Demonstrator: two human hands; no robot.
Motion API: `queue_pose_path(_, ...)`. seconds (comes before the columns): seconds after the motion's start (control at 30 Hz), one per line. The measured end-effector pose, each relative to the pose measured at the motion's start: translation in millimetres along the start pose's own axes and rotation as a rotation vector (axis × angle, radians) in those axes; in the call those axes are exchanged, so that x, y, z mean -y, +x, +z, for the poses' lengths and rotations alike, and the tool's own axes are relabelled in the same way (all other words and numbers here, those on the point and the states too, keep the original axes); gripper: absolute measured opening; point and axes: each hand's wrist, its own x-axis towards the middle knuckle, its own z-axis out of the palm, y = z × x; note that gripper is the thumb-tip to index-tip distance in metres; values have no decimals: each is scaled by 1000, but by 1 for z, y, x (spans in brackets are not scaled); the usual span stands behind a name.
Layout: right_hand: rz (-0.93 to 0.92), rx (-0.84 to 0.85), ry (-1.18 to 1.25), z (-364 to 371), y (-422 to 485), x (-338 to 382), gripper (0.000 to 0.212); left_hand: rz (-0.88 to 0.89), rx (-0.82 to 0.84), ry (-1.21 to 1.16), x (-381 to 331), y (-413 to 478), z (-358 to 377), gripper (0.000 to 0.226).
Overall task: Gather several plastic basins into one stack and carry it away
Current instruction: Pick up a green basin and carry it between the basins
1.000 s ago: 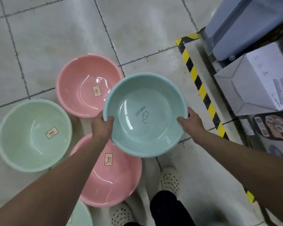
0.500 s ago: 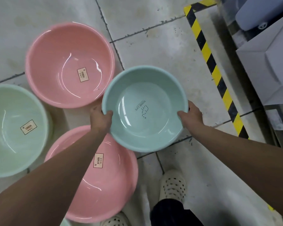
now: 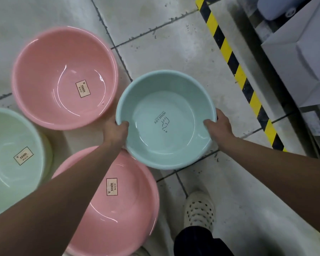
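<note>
**While two hands gripped the blue basin (image 3: pixel 164 124)**

As we looked down from head height, we saw the pale blue basin held mouth-up over the tiled floor (image 3: pixel 174 43), its inside bare apart from small dark print reading "HOME LIFE". The left hand (image 3: pixel 116 131) clasped its left rim, thumb hooked over the edge into the bowl and the other fingers out of sight beneath. The right hand (image 3: pixel 218 124) clasped the opposite rim the same way, thumb inside and fingers curled under the lip. Both forearms reached in from the lower corners.

The blue basin's near-left edge overlapped the far rim of a pink basin (image 3: pixel 122 209) lying on the floor; we could not tell whether the two touched. A second pink basin (image 3: pixel 63 78) sat further out to the left, just beside the blue one's rim. A pale green basin (image 3: pixel 11 159) lay at the left edge, partly cut off by the frame. Each of these three carried a small rectangular label reading "CHN SERIES" on its bottom.

Below the blue basin we saw a white perforated shoe (image 3: pixel 199 209) and a dark trouser leg. To the right ran a yellow-and-black striped tape (image 3: pixel 236 74) on the floor, and beyond it a white box (image 3: pixel 303 58).
</note>
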Motion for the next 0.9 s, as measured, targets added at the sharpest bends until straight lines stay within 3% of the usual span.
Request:
queue_pose_path(0.2,26,-50,78,-33,-28,18,40,-67,12,-68,-37,-24,-7,22)
queue_pose_path(0.5,105,-96,124,-122,-128,26,46,103,156,90,-88,-123,-16,24)
queue_pose_path(0.7,196,-212,227,-183,-226,-40,43,250,331,290,-94,-200,10,18)
queue_pose_path(0.9,351,-364,216,-215,-312,-134,42,289,531,402,-73,-274,64,27)
